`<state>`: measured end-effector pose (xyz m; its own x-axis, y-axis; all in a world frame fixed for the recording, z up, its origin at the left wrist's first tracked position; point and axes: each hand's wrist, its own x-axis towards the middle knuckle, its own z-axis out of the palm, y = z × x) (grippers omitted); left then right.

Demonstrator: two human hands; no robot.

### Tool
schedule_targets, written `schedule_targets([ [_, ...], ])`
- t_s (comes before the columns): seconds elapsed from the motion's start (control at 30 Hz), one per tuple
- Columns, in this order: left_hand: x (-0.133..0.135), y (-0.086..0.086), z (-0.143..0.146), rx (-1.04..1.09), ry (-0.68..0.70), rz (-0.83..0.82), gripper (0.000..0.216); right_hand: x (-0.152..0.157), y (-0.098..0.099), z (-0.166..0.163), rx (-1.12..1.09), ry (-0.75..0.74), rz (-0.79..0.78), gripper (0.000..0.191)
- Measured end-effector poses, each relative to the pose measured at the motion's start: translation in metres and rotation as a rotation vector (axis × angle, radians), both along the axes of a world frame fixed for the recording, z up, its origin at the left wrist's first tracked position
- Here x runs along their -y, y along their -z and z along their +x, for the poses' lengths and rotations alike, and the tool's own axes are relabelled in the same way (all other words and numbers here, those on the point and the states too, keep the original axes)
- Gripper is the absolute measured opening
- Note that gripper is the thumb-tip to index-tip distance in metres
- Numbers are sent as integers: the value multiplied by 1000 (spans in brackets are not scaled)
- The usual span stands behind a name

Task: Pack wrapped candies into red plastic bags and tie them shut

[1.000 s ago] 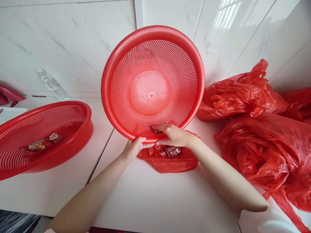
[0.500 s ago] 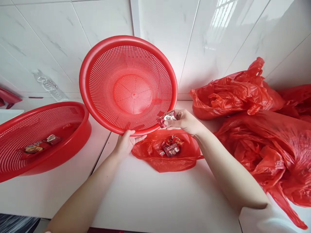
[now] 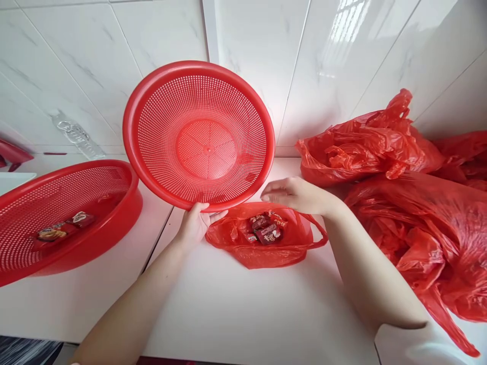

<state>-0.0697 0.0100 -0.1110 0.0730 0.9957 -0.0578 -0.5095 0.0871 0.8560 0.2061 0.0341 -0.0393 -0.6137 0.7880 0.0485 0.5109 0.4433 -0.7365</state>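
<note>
An open red bag sits on the white table, and dark red packets lie clustered inside it, a little toward two o'clock from its middle, their pale lettering partly showing. One handle loops out at the bag's three o'clock. From the bag, toward eleven o'clock, a red mesh basket is tipped up so that its inside faces the viewer. The left hand has it pinched at the rim's six o'clock, thumb over the edge and fingers beneath. The right hand hangs at the bag's one o'clock, just beside the basket's four-to-five o'clock rim; its fingers are loosely bent, pointing toward nine, with nothing visible in them, and I cannot tell whether the tips touch the rim. Toward nine o'clock from the bag, well apart, a second basket leans with other packets in it. At ten o'clock a clear bottle lies near the tiled wall. At two o'clock is a crumpled red sack, a larger sack is at three, and a third sack, partly hidden, is between those directions, farther off.
</note>
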Motion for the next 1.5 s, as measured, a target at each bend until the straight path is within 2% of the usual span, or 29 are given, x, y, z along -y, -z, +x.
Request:
schedule_targets([
  [0.03,0,-1,-1,5,10,-8,4,0,1,1,-19,54,50,25],
  [0.13,1,-1,-2,33,36,-26,6,-2,8,0,-19,165,166,61],
  [0.17,1,-1,-2,38,47,-31,9,-4,11,-1,-16,177,210,66],
  [0.2,1,0,-2,34,62,-36,11,-5,14,-3,-20,179,264,66],
  [0.27,2,1,-3,0,96,-23,14,-9,17,-8,-41,186,389,49],
  [0.33,3,-2,-6,-79,168,28,19,-11,17,-12,-70,243,522,31],
  [0.37,4,-5,-8,-148,229,73,26,-12,16,-13,-85,295,582,28],
  [0.43,7,-15,-15,-404,354,203,41,-12,12,-12,-129,422,676,29],
  [0.47,8,-22,-20,-596,365,289,46,-11,9,-10,-154,486,703,30],
  [0.5,10,-29,-26,-821,309,383,50,-10,5,-7,-176,544,714,31],
  [0.53,11,-36,-33,-1064,180,470,53,-8,2,-3,-193,597,715,32],
  [0.6,12,-47,-50,-1517,-237,555,55,-6,-5,8,-224,699,714,33],
  [0.67,12,-53,-71,-1840,-660,452,56,-4,-11,20,-260,776,736,33],
  [0.7,11,-55,-83,-1950,-797,330,60,-3,-13,26,-278,806,757,33],
  [0.73,9,-55,-94,-2032,-862,171,65,-3,-15,31,-296,833,781,33],
  [0.77,8,-56,-105,-2089,-843,-17,69,-3,-17,36,-311,855,805,33],
  [0.83,6,-57,-123,-2108,-683,-358,63,-2,-20,43,-326,894,845,33],
  [0.87,5,-57,-130,-2103,-608,-451,55,-2,-21,46,-330,911,858,33],
  [0.93,4,-58,-137,-2114,-536,-473,42,0,-24,50,-326,935,876,33],
  [1.07,2,-56,-129,-2172,-518,-300,36,2,-27,52,-334,929,867,31],
  [1.2,2,-45,-102,-2208,-487,-103,39,1,-27,52,-351,902,839,31],
  [1.33,5,-31,-67,-2200,-425,258,49,0,-26,52,-371,866,833,32],
  [1.5,4,-18,-45,-2045,-226,672,55,2,-27,50,-383,834,823,32],
])
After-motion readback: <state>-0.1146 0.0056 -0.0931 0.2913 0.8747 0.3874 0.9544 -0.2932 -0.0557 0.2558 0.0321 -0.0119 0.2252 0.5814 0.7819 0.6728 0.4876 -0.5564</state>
